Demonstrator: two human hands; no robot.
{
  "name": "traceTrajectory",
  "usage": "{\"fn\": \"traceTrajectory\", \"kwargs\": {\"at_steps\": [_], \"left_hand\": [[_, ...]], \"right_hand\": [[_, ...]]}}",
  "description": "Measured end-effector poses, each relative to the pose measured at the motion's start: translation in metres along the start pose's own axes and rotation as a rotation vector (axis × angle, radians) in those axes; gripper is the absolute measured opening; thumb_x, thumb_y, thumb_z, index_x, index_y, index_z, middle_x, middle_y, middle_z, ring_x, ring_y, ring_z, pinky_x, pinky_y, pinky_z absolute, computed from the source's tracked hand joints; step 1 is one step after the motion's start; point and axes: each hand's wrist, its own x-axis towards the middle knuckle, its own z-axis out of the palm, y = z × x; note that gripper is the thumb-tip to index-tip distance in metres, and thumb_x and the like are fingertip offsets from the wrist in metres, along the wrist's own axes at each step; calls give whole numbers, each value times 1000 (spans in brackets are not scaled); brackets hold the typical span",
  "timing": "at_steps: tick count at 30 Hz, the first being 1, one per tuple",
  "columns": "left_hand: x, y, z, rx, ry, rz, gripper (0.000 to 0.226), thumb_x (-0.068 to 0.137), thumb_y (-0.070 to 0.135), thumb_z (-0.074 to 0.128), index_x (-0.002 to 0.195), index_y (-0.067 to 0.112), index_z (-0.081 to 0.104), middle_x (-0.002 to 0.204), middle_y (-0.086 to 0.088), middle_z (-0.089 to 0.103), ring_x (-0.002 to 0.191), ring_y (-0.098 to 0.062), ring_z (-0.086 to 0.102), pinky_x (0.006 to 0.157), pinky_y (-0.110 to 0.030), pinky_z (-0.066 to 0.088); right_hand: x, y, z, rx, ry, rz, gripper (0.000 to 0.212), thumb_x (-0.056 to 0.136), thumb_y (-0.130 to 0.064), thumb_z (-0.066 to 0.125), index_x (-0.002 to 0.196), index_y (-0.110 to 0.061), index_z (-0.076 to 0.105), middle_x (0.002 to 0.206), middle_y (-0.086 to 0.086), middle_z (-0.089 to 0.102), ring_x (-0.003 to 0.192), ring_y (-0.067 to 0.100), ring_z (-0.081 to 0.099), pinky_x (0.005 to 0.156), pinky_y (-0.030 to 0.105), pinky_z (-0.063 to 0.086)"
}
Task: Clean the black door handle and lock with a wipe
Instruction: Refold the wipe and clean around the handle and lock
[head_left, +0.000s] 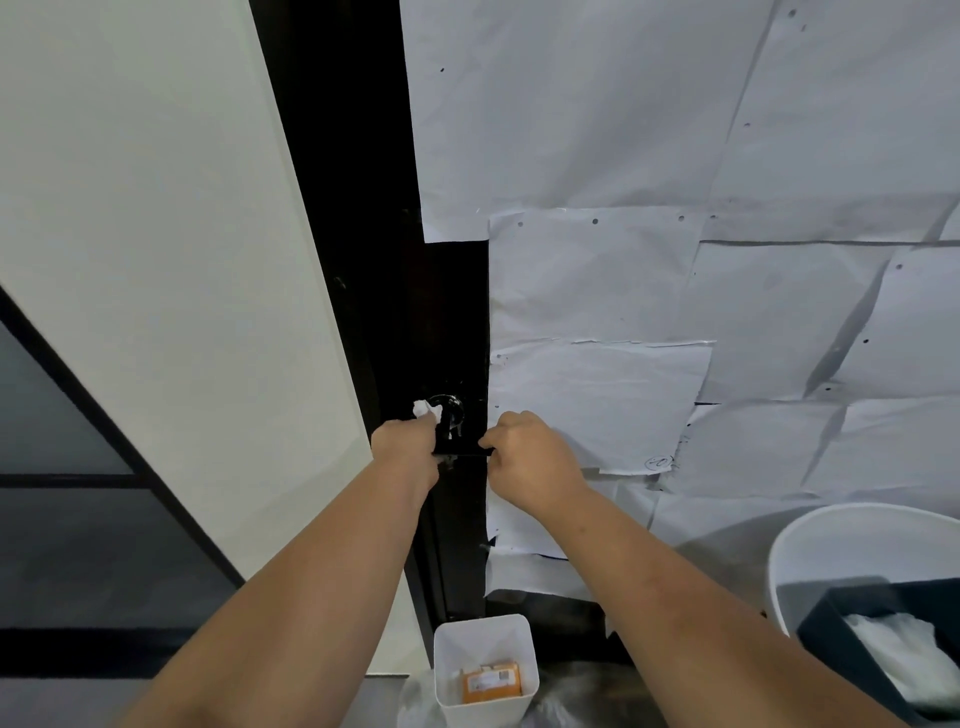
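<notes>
The black door handle (464, 451) runs level across the dark door stile, with the round shiny lock (451, 409) just above its left end. My left hand (406, 448) grips a crumpled white wipe (427, 409) and presses it against the left side of the lock. My right hand (530, 457) curls round the right end of the handle, where the white paper begins. Both forearms reach up from the bottom of the view. The handle's ends are hidden under my hands.
White paper sheets (649, 291) cover the door panel to the right. A pale wall (156, 260) is on the left. Below stand a small white bin (485, 670) holding an orange packet, and a round white tub (831, 540) with a dark box (852, 613) of white wipes.
</notes>
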Motion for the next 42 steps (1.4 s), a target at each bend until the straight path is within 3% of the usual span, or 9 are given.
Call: {"fn": "traceTrajectory", "kwargs": {"at_steps": [6, 9, 14, 21, 24, 30, 34, 39, 42], "left_hand": [[-2, 4, -3, -287, -244, -277, 18, 99, 5, 51, 115, 0, 57, 90, -17, 63, 87, -28, 66, 79, -43, 57], [-5, 3, -2, -245, -178, -215, 21, 94, 12, 63, 113, 1, 61, 94, -13, 66, 79, -26, 66, 66, -41, 59], [-16, -7, -2, -4, 24, 209, 16, 86, 10, 70, 101, 8, 69, 91, -6, 67, 69, -14, 55, 65, -25, 46], [-14, 5, 0, -68, -88, 13, 37, 93, 16, 63, 126, 1, 58, 129, -19, 60, 71, -18, 54, 84, -37, 51], [-20, 5, -1, -61, -21, -6, 33, 90, 17, 69, 119, 5, 62, 116, -16, 64, 87, -24, 59, 88, -39, 54], [-38, -8, 0, 205, 163, 572, 29, 95, 8, 59, 122, 10, 67, 113, -9, 69, 99, -26, 66, 87, -32, 55], [-35, -7, -1, 416, 141, 768, 28, 96, 3, 52, 118, 7, 69, 119, -9, 65, 110, -24, 60, 82, -14, 35], [-23, -2, -14, 821, 66, 999, 19, 90, 10, 57, 76, 19, 66, 83, 6, 70, 84, -19, 63, 73, -27, 44], [-14, 0, -19, 982, -14, 1162, 11, 88, 18, 62, 82, 26, 66, 87, 9, 63, 85, -16, 61, 72, -34, 51]], "right_hand": [[3, -10, 0, -3, 17, 83, 34, 83, -7, 47, 108, -12, 69, 102, 8, 63, 101, 25, 52, 75, 36, 51], [3, -12, 1, 2, 43, 111, 33, 82, -7, 48, 106, -12, 70, 102, 9, 64, 101, 27, 53, 77, 38, 52], [1, -15, 3, 7, 76, 114, 32, 80, -5, 49, 103, -8, 71, 98, 11, 64, 97, 29, 55, 74, 40, 53], [-1, -14, -2, -13, 34, 90, 34, 81, -6, 48, 107, -9, 69, 101, 11, 63, 99, 28, 54, 75, 40, 52], [-4, -12, -4, -26, -2, 61, 38, 82, -5, 47, 114, -10, 67, 105, 10, 62, 102, 27, 53, 77, 39, 51], [-5, -9, -7, -49, -43, 28, 40, 83, -6, 47, 117, -11, 66, 108, 9, 61, 105, 26, 52, 77, 36, 51], [-7, -7, -8, -54, -47, 8, 40, 82, -5, 46, 115, -10, 66, 108, 9, 61, 106, 26, 52, 76, 37, 52], [-7, -3, -6, -47, -50, 4, 37, 81, -5, 47, 111, -10, 67, 106, 9, 61, 106, 26, 51, 77, 39, 53], [-6, -3, -4, -55, -55, 8, 34, 79, -6, 47, 105, -8, 68, 103, 8, 60, 102, 26, 52, 75, 39, 53]]}}
